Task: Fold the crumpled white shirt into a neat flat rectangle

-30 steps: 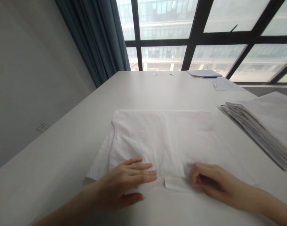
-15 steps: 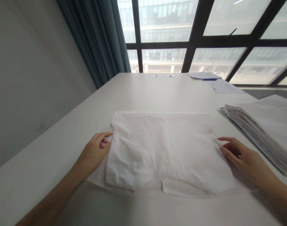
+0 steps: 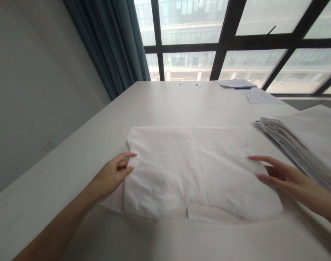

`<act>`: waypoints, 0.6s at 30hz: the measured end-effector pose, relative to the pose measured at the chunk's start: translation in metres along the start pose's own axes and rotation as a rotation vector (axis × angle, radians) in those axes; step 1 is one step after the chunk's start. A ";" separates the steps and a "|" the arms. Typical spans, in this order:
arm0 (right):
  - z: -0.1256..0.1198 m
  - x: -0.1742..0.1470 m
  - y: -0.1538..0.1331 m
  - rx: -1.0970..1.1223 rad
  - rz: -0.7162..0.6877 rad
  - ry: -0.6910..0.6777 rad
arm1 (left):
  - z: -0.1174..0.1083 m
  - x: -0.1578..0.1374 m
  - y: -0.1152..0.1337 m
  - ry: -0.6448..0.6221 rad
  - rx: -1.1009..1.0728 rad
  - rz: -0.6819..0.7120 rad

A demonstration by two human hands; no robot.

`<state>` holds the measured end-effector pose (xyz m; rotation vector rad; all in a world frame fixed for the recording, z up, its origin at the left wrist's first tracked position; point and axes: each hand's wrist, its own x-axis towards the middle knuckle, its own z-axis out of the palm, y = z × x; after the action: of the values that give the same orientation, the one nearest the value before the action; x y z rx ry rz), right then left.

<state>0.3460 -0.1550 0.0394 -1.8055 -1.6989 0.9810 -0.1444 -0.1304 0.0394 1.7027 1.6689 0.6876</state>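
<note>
A folded white cloth garment lies on the white table in front of me, lightly creased, with a short slit in its lower edge. Its exact kind I cannot make out. At its left edge is my left hand, thumb and index fingertip on the fabric and the other fingers curled at the edge. My right hand holds the opposite edge in a similar way, its thumb and index tip on top and other fingers partly hidden by the cloth. A lower layer sticks out below the left hand.
At the right stands a stack of folded white cloths. Papers and a blue pen lie at the table's far right. Beyond the white table are a blue curtain and a dark-framed window.
My left fingertips have shifted slightly right onto the fabric. The garment's lower right corner has spread outward to the right beside my right hand. The view has tilted slightly.
</note>
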 end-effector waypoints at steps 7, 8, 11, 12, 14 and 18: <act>-0.006 0.003 0.010 -0.190 -0.085 -0.052 | 0.002 -0.002 0.001 0.003 0.150 0.051; -0.005 0.003 0.012 -0.215 -0.097 -0.052 | 0.003 -0.002 0.001 0.024 0.177 0.054; -0.001 0.003 0.016 -0.319 -0.153 0.015 | 0.007 -0.003 -0.001 0.097 0.270 0.075; 0.001 0.002 0.015 -0.365 -0.189 0.070 | 0.007 -0.003 -0.002 0.115 0.295 0.088; 0.006 -0.002 0.010 -0.438 -0.296 0.189 | 0.009 -0.001 -0.005 0.137 0.320 0.134; 0.025 -0.015 -0.014 -0.444 -0.590 0.233 | 0.012 0.003 -0.018 0.204 0.397 0.264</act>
<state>0.3188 -0.1711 0.0367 -1.4242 -2.2159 0.1489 -0.1472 -0.1285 0.0180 2.2259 1.8299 0.7035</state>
